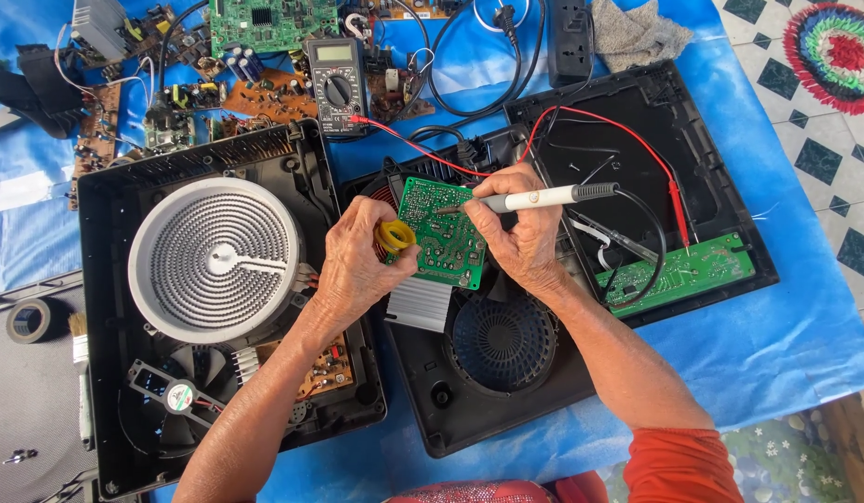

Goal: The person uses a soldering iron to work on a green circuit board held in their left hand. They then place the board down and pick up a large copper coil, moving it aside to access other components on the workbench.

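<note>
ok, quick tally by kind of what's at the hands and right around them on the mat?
Green circuit board, held by left hand: 1
Soldering iron, in right hand: 1
Yellow solder spool: 1
Opened black cooker housings: 2
Round coil heater: 1
Multimeter: 1
Total: 7

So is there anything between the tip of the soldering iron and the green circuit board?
Nothing visible. The right hand holds the soldering iron with its tip right at the upper part of the green circuit board. The left hand grips the board's left edge beside a yellow solder spool, clear of the tip.
</note>
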